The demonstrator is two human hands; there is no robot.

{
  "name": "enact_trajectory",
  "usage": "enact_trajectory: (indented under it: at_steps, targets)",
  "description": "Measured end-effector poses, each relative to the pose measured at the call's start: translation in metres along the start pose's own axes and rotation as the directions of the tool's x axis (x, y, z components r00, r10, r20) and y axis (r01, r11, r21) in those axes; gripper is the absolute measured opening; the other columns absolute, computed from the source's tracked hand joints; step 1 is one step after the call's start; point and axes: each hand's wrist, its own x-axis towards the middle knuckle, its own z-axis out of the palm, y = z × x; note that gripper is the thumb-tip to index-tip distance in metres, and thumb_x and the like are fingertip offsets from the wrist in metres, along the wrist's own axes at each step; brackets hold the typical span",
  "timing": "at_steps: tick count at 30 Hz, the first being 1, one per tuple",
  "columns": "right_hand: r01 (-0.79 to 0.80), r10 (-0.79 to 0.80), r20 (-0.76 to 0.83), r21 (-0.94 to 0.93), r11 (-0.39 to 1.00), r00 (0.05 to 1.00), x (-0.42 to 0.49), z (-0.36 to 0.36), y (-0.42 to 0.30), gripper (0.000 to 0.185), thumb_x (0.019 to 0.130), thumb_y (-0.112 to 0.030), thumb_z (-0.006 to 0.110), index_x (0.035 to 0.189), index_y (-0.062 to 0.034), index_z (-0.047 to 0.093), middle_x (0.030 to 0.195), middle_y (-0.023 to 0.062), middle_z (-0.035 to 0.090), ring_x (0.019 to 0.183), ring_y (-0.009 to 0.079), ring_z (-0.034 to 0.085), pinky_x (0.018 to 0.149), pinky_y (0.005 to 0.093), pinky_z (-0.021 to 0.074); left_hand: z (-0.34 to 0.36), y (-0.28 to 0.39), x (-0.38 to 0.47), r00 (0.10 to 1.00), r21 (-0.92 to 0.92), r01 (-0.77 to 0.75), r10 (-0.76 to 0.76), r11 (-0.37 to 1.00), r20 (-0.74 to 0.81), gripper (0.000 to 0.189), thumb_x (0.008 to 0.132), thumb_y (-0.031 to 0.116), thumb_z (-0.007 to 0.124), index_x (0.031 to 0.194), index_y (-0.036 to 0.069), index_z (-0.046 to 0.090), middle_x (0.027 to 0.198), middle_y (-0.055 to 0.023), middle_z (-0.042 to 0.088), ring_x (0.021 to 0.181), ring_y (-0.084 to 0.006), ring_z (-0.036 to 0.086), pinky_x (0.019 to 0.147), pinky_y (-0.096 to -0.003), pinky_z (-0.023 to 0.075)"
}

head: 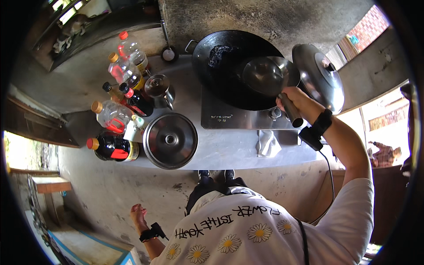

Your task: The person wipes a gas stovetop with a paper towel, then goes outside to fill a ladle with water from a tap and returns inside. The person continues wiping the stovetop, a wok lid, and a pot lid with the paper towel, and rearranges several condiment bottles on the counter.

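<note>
My right hand (289, 98) is closed around the thick metal handle of a large steel ladle (265, 74), whose bowl hangs over the right part of a black wok (215, 79). Some dark glossy matter shows at the wok's far left inside. The wok rests on a steel cooktop (238, 121) with a knob at its front. Against the wok's right side leans a domed metal lid (318, 78). Low on the left, away from the table, my left hand (138, 213) hangs with its fingers curled; no object shows in it.
Left on the metal table (225, 142) stand oil bottles (127, 73), dark sauce bottles (112, 147), a steel pot (160, 89) and a round lidded container (170, 140). A white cloth (268, 144) lies at the front edge. Behind is a small ladle (169, 54). A person (384, 154) is outside, right.
</note>
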Motion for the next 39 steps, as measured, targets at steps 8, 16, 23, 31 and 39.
enact_trajectory:
  at_steps: [8, 16, 23, 31, 39]
  targets:
    - [0.174, -0.247, -0.315, -0.242, 0.954, 0.916, 0.011, -0.009, -0.017, 0.016, 0.083, -0.015, 0.048, 0.087, -0.0001, 0.046, 0.067, 0.0128, 0.049, 0.049, 0.0218, 0.052, 0.041, 0.0361, 0.0463, 0.037, 0.005, 0.031, 0.993, 0.194, 0.081, -0.095, 0.978, 0.068, 0.01, 0.082, 0.013, 0.057, 0.089, 0.006, 0.055, 0.068, -0.0044, 0.055, 0.054, -0.0159, 0.056, 0.054, -0.0297, 0.0508]
    - [0.307, -0.692, -0.156, -0.813, 0.495, 0.705, -0.011, -0.009, -0.017, 0.015, 0.069, -0.009, 0.054, 0.066, 0.0057, 0.053, 0.063, 0.0145, 0.055, 0.051, 0.0257, 0.055, 0.048, 0.0355, 0.0469, 0.063, 0.014, 0.033, 0.978, 0.284, 0.094, -0.142, 0.954, 0.155, 0.014, 0.08, 0.012, 0.056, 0.09, 0.002, 0.057, 0.064, -0.0058, 0.054, 0.05, -0.0167, 0.056, 0.05, -0.0288, 0.0504]
    - [0.239, -0.878, 0.065, -0.969, 0.058, 0.474, -0.017, -0.015, 0.015, 0.034, 0.067, -0.007, 0.057, 0.098, 0.003, 0.047, 0.094, 0.0245, 0.059, 0.089, 0.0402, 0.058, 0.072, 0.0432, 0.0487, 0.089, 0.018, 0.022, 0.975, 0.348, -0.038, -0.041, 0.937, 0.219, 0.016, 0.079, 0.012, 0.057, 0.089, 0.0, 0.057, 0.065, -0.0058, 0.055, 0.051, -0.016, 0.056, 0.05, -0.0276, 0.05]
    - [0.437, -0.964, 0.144, -0.899, -0.033, 0.224, -0.018, -0.044, 0.048, 0.022, 0.074, -0.005, 0.051, 0.092, 0.0031, 0.041, 0.078, 0.0233, 0.055, 0.076, 0.0401, 0.056, 0.066, 0.0458, 0.0456, 0.154, 0.033, -0.061, 0.864, 0.469, -0.353, 0.09, 0.81, 0.495, 0.013, 0.08, 0.011, 0.059, 0.089, 0.0, 0.057, 0.071, -0.0041, 0.057, 0.056, -0.0132, 0.056, 0.051, -0.0244, 0.0481]
    - [0.748, -0.921, 0.017, -0.589, 0.306, 0.39, -0.064, -0.111, 0.132, 0.029, 0.074, -0.006, 0.059, 0.096, 0.0028, 0.041, 0.076, 0.0274, 0.056, 0.074, 0.0435, 0.056, 0.062, 0.0444, 0.045, 0.368, 0.029, -0.245, -0.201, -0.228, -0.974, 0.422, 0.014, 0.884, 0.04, 0.072, 0.014, 0.066, 0.109, 0.004, 0.053, 0.116, -0.0148, 0.051, 0.108, -0.0315, 0.048, 0.091, -0.0408, 0.038]
